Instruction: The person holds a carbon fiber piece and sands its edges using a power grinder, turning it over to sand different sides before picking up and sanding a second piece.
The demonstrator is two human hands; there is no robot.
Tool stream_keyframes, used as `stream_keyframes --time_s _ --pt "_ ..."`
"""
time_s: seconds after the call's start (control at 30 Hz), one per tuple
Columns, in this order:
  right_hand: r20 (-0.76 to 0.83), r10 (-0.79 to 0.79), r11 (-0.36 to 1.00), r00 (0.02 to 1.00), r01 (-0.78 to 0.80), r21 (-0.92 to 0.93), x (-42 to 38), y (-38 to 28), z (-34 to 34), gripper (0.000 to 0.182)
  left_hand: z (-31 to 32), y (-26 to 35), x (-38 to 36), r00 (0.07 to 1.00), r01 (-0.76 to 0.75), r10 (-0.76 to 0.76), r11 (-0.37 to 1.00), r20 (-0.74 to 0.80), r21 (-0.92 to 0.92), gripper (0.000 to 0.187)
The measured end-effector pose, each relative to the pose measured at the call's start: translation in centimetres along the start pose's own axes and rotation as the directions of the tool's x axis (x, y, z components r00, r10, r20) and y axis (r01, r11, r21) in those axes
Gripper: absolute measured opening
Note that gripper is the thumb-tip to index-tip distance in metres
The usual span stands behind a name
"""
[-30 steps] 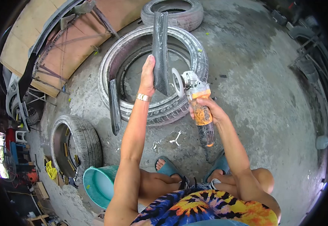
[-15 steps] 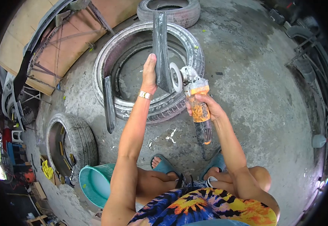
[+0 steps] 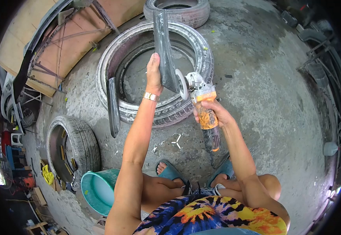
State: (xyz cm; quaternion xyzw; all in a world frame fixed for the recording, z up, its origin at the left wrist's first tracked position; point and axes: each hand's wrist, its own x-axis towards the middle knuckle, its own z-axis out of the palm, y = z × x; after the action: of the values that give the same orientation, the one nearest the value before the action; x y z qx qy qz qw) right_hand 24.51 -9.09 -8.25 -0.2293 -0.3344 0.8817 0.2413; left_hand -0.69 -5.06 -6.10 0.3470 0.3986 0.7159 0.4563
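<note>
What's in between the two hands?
Between the left hand and the right hand: the lower end of the dark strip, then the disc of the grinder. The big tire shows beneath, in the head view.

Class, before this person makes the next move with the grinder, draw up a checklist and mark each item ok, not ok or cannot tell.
1. Grinder held: ok, in the right hand.
2. Dark strip held: ok, in the left hand.
3. Guard around the disc: not ok, none shows.
4. Gloves worn: not ok, both hands are bare.
5. Closed shoes: not ok, the sandals leave toes showing.
6. Disc clear of the strip: cannot tell, they look very close.
</note>
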Motion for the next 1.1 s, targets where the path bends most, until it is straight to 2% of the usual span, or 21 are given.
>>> stream_keyframes --time_s 0.13,0.2,0.23,0.3,0.37,0.47,0.5,0.57,0.63,0.7,0.77,0.83,0.9,0.97,1.1 --pt "-0.015 -0.008 1.000 1.000 0.008 -0.018 0.0 0.3 0.2 0.041 0.0 1.2 0.0 1.000 -0.005 0.005 1.000 0.021 0.018 0.037" --pt "-0.071 -0.030 1.000 0.997 0.030 0.001 -0.1 0.2 0.2 0.042 0.1 2.3 -0.5 0.994 0.106 -0.105 0.993 0.028 -0.042 0.036" --pt "-0.060 -0.031 1.000 0.998 0.031 0.000 -0.2 -0.1 0.4 0.042 -0.4 2.1 -0.3 0.995 0.098 -0.097 0.995 0.024 -0.037 0.036" --pt "-0.140 -0.074 0.997 0.987 0.075 -0.002 -0.5 -0.9 0.9 0.042 -1.6 1.5 -0.1 0.971 0.231 -0.211 0.951 0.114 -0.205 0.035" --pt "-0.149 -0.090 0.996 0.985 0.088 -0.022 -0.6 -1.4 1.3 0.040 -1.3 2.0 -0.4 0.963 0.249 -0.213 0.935 0.165 -0.251 0.033" --pt "-0.160 -0.235 0.962 0.959 0.206 -0.178 -0.7 -1.9 1.7 0.037 -1.8 1.8 -0.3 0.933 0.341 -0.281 0.890 0.226 -0.304 0.034" --pt "-0.167 -0.237 0.962 0.957 0.208 -0.175 -0.7 -1.9 1.8 0.037 -2.2 1.6 -0.4 0.930 0.348 -0.287 0.888 0.231 -0.302 0.034" --pt "-0.249 -0.360 0.901 0.899 0.266 -0.343 -0.6 -2.0 2.0 0.038 -2.3 1.4 -0.6 0.886 0.441 -0.376 0.863 0.270 -0.245 0.033" --pt "-0.308 -0.395 0.892 0.865 0.281 -0.355 -0.8 -2.1 2.2 0.036 -2.5 -0.3 -1.3 0.867 0.481 -0.427 0.852 0.257 -0.207 0.034" --pt "-0.294 -0.541 0.764 0.788 0.314 -0.564 -0.4 -2.4 2.1 0.040 -2.0 -0.9 -2.4 0.825 0.559 -0.527 0.815 0.204 -0.152 0.024" --pt "-0.325 -0.516 0.783 0.792 0.283 -0.553 -0.3 -2.4 1.8 0.046 -1.3 -1.7 -3.2 0.805 0.592 -0.560 0.784 0.196 -0.189 0.020" --pt "-0.296 -0.688 0.599 0.663 0.287 -0.748 0.2 -2.0 1.8 0.052 -0.8 -2.0 -3.8 0.805 0.593 -0.563 0.775 0.186 -0.220 0.020" --pt "-0.334 -0.659 0.617 0.674 0.231 -0.752 -0.4 -2.3 2.4 0.057 -0.5 -1.9 -4.0 0.791 0.612 -0.585 0.764 0.180 -0.204 0.019" --pt "-0.309 -0.672 0.555 0.673 0.183 -0.811 -0.4 -2.4 2.6 0.059 -0.5 -1.9 -3.7 0.779 0.624 -0.579 0.753 0.241 -0.208 0.017" --pt "-0.275 -0.668 0.477 0.691 0.115 -0.871 -0.5 -2.4 3.0 0.060 -0.2 -2.0 -3.7 0.774 0.632 -0.587 0.740 0.236 -0.232 0.017"
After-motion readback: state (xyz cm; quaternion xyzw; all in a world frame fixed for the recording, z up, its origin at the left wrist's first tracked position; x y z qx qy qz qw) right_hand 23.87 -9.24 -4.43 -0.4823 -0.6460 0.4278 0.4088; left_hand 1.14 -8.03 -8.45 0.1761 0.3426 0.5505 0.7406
